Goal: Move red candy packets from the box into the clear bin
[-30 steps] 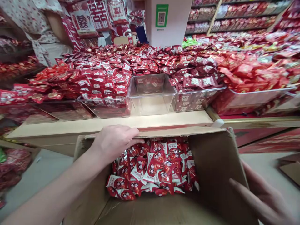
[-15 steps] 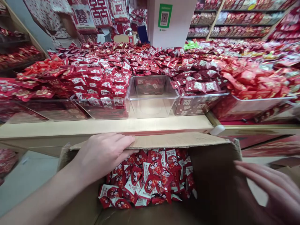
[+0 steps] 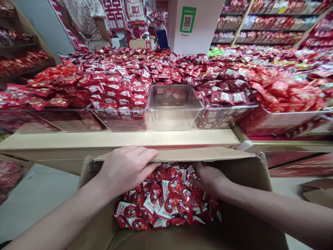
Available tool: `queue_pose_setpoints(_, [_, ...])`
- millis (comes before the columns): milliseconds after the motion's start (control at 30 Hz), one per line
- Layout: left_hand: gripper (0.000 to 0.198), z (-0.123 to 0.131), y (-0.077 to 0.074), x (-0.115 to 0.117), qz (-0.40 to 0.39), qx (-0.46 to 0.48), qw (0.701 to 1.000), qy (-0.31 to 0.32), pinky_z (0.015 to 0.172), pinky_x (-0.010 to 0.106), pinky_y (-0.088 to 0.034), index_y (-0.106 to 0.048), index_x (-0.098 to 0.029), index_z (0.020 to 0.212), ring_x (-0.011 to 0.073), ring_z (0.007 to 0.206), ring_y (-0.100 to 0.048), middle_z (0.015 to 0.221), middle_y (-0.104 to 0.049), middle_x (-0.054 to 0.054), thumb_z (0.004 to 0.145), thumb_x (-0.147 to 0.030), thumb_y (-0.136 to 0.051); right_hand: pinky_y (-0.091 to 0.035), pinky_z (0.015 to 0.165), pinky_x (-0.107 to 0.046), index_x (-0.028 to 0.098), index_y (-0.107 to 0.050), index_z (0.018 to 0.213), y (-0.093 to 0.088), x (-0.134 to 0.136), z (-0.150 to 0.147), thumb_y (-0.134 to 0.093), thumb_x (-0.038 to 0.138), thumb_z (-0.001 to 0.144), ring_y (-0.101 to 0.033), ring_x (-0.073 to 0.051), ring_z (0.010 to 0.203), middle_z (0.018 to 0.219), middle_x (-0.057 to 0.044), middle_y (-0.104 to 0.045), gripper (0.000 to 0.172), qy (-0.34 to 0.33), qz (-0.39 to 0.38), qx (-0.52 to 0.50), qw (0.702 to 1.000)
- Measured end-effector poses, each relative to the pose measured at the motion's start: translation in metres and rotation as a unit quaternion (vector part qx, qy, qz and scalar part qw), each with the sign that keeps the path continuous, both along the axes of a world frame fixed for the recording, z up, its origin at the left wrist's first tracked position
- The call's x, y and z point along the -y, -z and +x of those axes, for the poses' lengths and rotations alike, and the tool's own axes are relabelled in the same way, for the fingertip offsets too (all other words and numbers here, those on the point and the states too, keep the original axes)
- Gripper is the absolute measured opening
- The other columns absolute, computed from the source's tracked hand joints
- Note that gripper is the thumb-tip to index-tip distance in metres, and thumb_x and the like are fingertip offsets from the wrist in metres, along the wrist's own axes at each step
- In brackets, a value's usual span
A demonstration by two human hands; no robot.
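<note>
An open cardboard box (image 3: 260, 173) stands in front of me, holding a pile of small candies (image 3: 171, 201) in red and white wrappers. My left hand (image 3: 130, 170) is closed over the box's far flap, fingers on top and thumb underneath. Inside the box, at the far right of the pile, is my right hand (image 3: 213, 180). Its thumb and fingers are apart and touch the wrapped candies; the fingertips are partly hidden among them. Beyond the flap, a clear plastic bin (image 3: 175, 119) stands on the pale wooden ledge (image 3: 125, 139) with no candies in its front part.
Heaped bins of red packets flank the clear bin, including maroon packets (image 3: 229, 97) and bright red ones (image 3: 283, 93). A white pillar (image 3: 200, 27) with a QR sign rises behind. A person (image 3: 85, 21) stands at the back left. Stocked shelves (image 3: 275, 21) line the back right.
My right hand has moved left from outside the box's right side into the box, reaching the candies. My left hand keeps its grip on the flap. The view has shifted slightly.
</note>
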State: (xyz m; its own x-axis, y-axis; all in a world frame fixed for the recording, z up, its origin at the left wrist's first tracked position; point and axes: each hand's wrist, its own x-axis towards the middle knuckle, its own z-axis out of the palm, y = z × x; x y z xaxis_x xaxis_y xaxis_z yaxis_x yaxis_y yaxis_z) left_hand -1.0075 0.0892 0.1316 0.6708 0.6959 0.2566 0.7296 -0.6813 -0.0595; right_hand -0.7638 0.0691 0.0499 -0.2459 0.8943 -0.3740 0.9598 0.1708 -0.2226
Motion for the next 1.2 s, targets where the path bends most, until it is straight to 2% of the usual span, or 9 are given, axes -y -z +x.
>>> queue_pose_setpoints(200, [0.039, 0.008, -0.019, 0.014, -0.069, 0.218, 0.97, 0.084, 0.096, 0.032, -0.038, -0.046, -0.023, 0.112, 0.0161, 0.11, -0.046, 0.119, -0.054, 0.004, 0.075, -0.015, -0.051, -0.037, 0.052, -0.021, 0.018, -0.052, 0.079, -0.063, 0.021, -0.001, -0.056, 0.03, 0.07, -0.049, -0.012, 0.062, 0.069, 0.0, -0.056, 0.015, -0.019, -0.042, -0.268, 0.962])
queue_pose_setpoints(333, [0.048, 0.029, -0.038, 0.02, -0.281, 0.261, 0.922, 0.048, 0.081, 0.025, -0.047, -0.039, -0.029, 0.119, 0.0141, 0.094, -0.057, 0.109, -0.06, 0.001, 0.074, -0.025, -0.053, -0.04, 0.056, -0.019, 0.018, -0.053, 0.078, -0.1, 0.024, -0.005, -0.059, 0.031, 0.07, -0.049, -0.01, 0.064, 0.07, 0.001, -0.055, 0.017, 0.003, -0.084, -0.429, 0.899])
queue_pose_setpoints(400, [0.046, 0.038, -0.043, 0.017, -0.375, 0.279, 0.883, 0.028, 0.066, 0.022, -0.049, -0.039, -0.032, 0.117, 0.0112, 0.075, -0.059, 0.09, -0.064, -0.002, 0.074, -0.029, -0.053, -0.042, 0.058, -0.02, 0.018, -0.054, 0.08, -0.109, 0.017, -0.005, -0.059, 0.033, 0.07, -0.051, -0.011, 0.066, 0.072, 0.0, -0.056, 0.019, 0.023, -0.071, -0.487, 0.87])
queue_pose_setpoints(500, [0.041, 0.047, -0.046, 0.004, -0.42, 0.34, 0.841, -0.008, 0.05, 0.019, -0.04, -0.041, -0.03, 0.116, 0.0075, 0.056, -0.051, 0.064, -0.055, -0.006, 0.076, -0.029, -0.05, -0.043, 0.06, -0.021, 0.017, -0.058, 0.082, -0.117, -0.001, -0.005, -0.058, 0.033, 0.07, -0.053, -0.012, 0.069, 0.075, 0.0, -0.059, 0.019, 0.048, -0.036, -0.542, 0.838])
queue_pose_setpoints(633, [0.046, 0.051, -0.05, -0.02, -0.448, 0.424, 0.787, -0.003, 0.049, 0.019, -0.034, -0.036, -0.027, 0.118, 0.0071, 0.056, -0.048, 0.061, -0.051, -0.006, 0.075, -0.024, -0.052, -0.043, 0.059, -0.021, 0.015, -0.061, 0.081, -0.122, -0.03, -0.003, -0.059, 0.031, 0.07, -0.051, -0.01, 0.063, 0.069, 0.0, -0.059, 0.02, 0.047, 0.009, -0.578, 0.815])
queue_pose_setpoints(767, [0.049, 0.053, -0.053, -0.045, -0.442, 0.465, 0.767, 0.022, 0.056, 0.021, -0.037, -0.029, -0.025, 0.121, 0.0074, 0.059, -0.05, 0.067, -0.059, -0.003, 0.077, -0.021, -0.049, -0.042, 0.057, -0.023, 0.014, -0.062, 0.088, -0.124, -0.054, -0.003, -0.055, 0.032, 0.073, -0.049, -0.009, 0.059, 0.065, 0.0, -0.059, 0.024, 0.039, 0.024, -0.582, 0.812])
queue_pose_setpoints(867, [0.05, 0.048, -0.052, -0.057, -0.411, 0.459, 0.787, 0.02, 0.063, 0.024, -0.042, -0.023, -0.025, 0.123, 0.0093, 0.066, -0.054, 0.074, -0.062, -0.001, 0.079, -0.02, -0.046, -0.042, 0.059, -0.024, 0.012, -0.063, 0.087, -0.127, -0.07, -0.003, -0.055, 0.029, 0.073, -0.051, -0.01, 0.061, 0.068, -0.002, -0.061, 0.024, 0.016, 0.052, -0.548, 0.835])
queue_pose_setpoints(1033, [0.028, 0.013, -0.043, -0.062, -0.278, 0.224, 0.933, -0.035, 0.083, 0.035, -0.041, -0.047, -0.027, 0.107, 0.0179, 0.095, -0.054, 0.103, -0.06, 0.005, 0.079, -0.028, -0.042, -0.043, 0.062, -0.024, 0.014, -0.064, 0.087, -0.137, -0.121, 0.001, -0.053, 0.027, 0.073, -0.056, -0.013, 0.067, 0.077, -0.004, -0.065, 0.023, 0.021, 0.175, -0.428, 0.886])
queue_pose_setpoints(1200, [0.037, -0.024, -0.015, -0.062, -0.337, 0.018, 0.934, -0.119, 0.092, 0.04, -0.036, -0.052, -0.028, 0.108, 0.0257, 0.11, -0.047, 0.12, -0.053, 0.008, 0.074, -0.041, -0.044, -0.043, 0.054, -0.019, 0.015, -0.063, 0.087, -0.132, -0.206, -0.018, -0.052, 0.016, 0.071, -0.058, -0.011, 0.064, 0.078, -0.003, -0.066, 0.02, 0.057, 0.167, -0.202, 0.963])
